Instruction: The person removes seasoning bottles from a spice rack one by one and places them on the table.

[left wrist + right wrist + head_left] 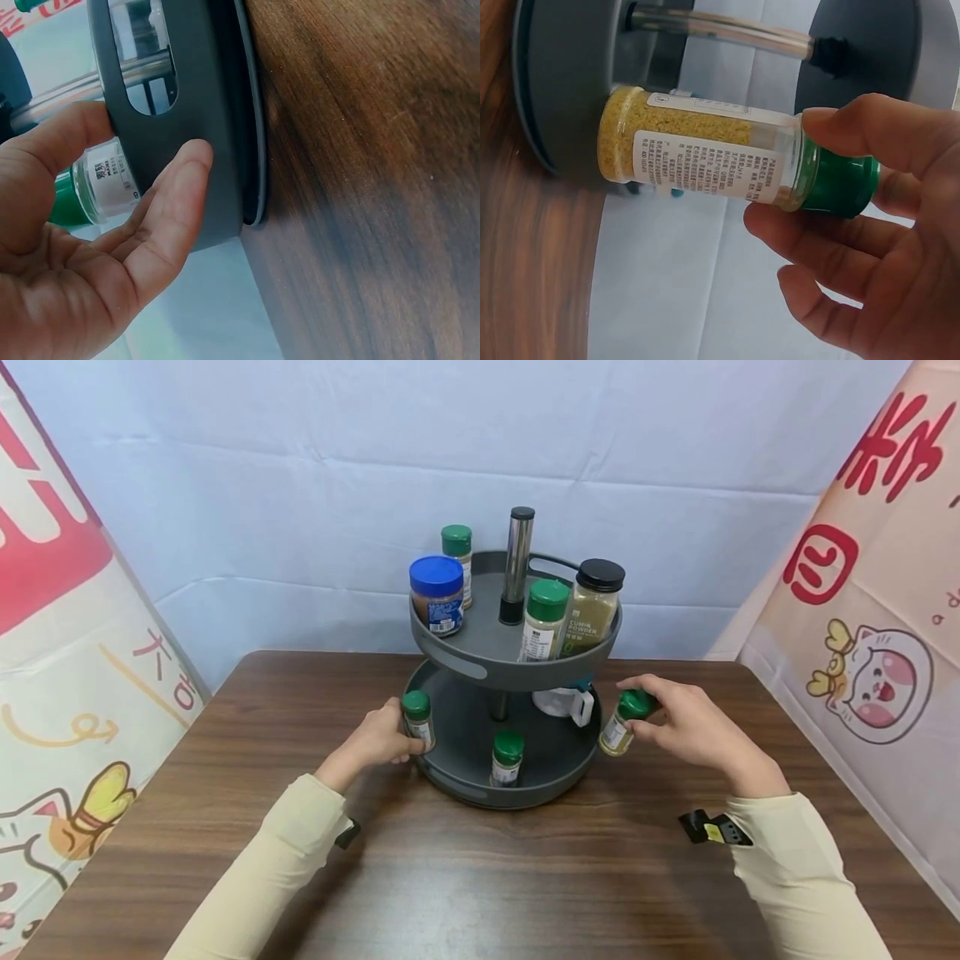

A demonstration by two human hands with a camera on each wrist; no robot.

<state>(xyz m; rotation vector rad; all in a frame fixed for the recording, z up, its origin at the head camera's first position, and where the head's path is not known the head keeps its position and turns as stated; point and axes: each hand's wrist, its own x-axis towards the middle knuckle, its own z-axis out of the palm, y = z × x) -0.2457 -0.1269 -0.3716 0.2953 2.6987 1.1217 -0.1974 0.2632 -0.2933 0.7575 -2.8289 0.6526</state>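
My right hand (686, 727) pinches a spice jar (697, 146) of yellow grains near its green cap, just off the right side of the two-tier turntable. The white label faces the right wrist camera. At the left side my left hand (372, 737) grips the wall of the lower tray (217, 112), with fingers (176, 202) lying against its outside. Right beside that hand a green-capped jar (418, 722) stands in the lower tray. Another green-capped jar (507, 758) stands at the tray's front, and a white container (558, 702) sits at the back right, partly hidden.
On the upper tray (517, 675) stand a blue-lidded jar (437, 595), two green-capped jars, one at the back (457, 564) and one at the front (543, 622), and a black-lidded cumin powder jar (592, 606). A metal post (517, 556) rises through it. The turntable stands on a brown wooden table (480, 877).
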